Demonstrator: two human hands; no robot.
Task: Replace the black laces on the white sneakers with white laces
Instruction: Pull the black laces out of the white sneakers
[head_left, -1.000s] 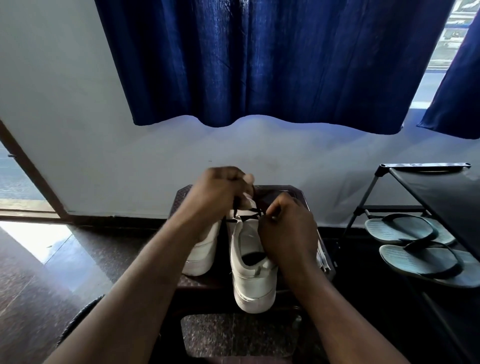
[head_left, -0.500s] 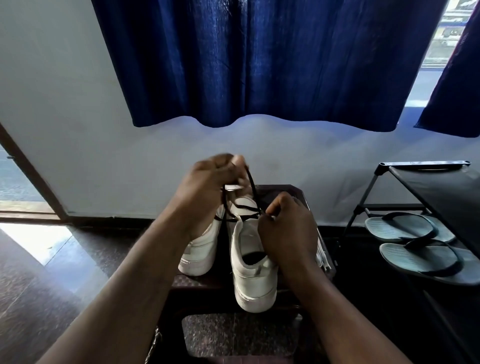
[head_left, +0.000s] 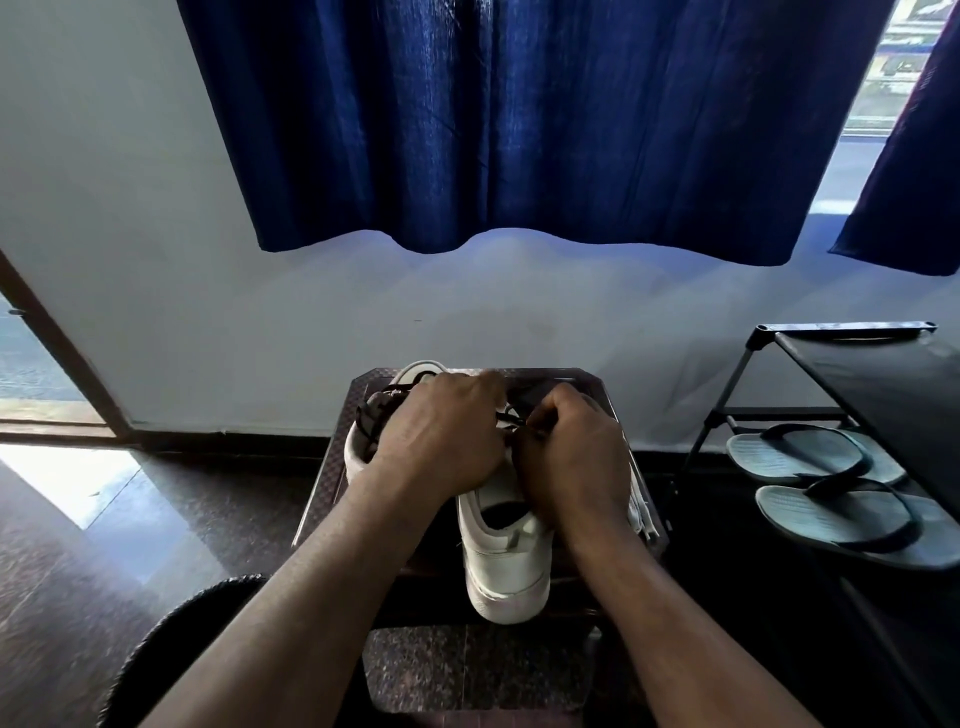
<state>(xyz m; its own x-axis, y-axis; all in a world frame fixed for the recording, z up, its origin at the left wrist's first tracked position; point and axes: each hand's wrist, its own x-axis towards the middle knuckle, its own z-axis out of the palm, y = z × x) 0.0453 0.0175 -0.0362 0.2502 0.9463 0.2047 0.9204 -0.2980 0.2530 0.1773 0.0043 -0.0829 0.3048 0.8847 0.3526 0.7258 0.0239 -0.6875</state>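
Two white sneakers stand on a small dark stool (head_left: 322, 499). The right sneaker (head_left: 506, 566) points away from me, heel nearest. The left sneaker (head_left: 363, 441) carries a loose bunch of black lace (head_left: 376, 410) on top. My left hand (head_left: 441, 436) lies over the gap between the shoes, fingers curled down at the right sneaker's lacing. My right hand (head_left: 571, 457) sits beside it, fingers curled on the black lace (head_left: 511, 415) at the eyelets. White laces (head_left: 641, 512) lie along the stool's right edge.
A black shoe rack (head_left: 857, 364) stands at the right with a pair of grey flip-flops (head_left: 836, 493) on its lower shelf. Blue curtains (head_left: 519, 119) hang over the wall behind. A dark round object (head_left: 171, 634) sits at the lower left on the polished floor.
My left hand, which had pulled the black lace upward, has come back down onto the shoes. The right hand stays at the eyelets.
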